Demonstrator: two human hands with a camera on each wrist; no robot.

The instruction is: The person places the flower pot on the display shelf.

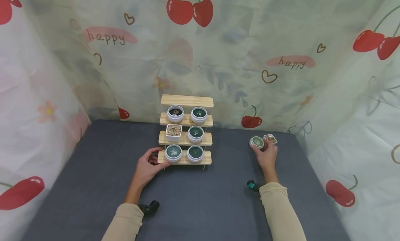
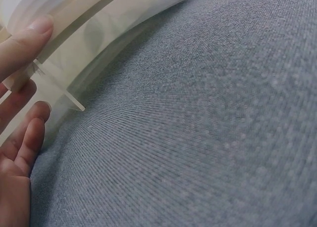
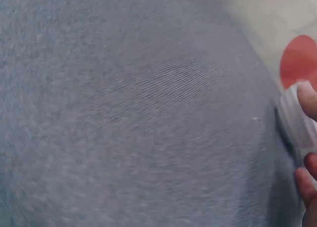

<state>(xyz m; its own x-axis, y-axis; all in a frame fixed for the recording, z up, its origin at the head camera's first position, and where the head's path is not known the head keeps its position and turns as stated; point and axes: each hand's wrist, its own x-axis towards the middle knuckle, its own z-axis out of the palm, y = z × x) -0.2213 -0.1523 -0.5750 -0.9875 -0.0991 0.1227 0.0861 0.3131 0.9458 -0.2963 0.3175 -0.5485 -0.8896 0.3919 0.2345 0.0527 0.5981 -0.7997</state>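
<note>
A tiered wooden stand (image 1: 185,120) holds several small white pots on its lower tiers. My left hand (image 1: 149,166) grips the left end of its bottom shelf (image 2: 74,19), thumb over the top by a pot and fingers lower at the end. On that shelf sit two round pots with green tops, the left one (image 1: 173,153) near my thumb. Far to the right, my right hand (image 1: 268,156) pinches a round white pot with a light green top (image 1: 257,142) between thumb and fingers. A square white pot with pebbly filling (image 1: 271,139) stands just behind that hand, partly hidden.
A dark grey cloth (image 1: 218,199) covers the table. On the middle tier are a square pebble-filled pot (image 1: 173,131) and a round green one (image 1: 196,134); two more round pots stand above. The top tier (image 1: 187,100) is bare. A cherry-print curtain (image 1: 218,53) hangs behind.
</note>
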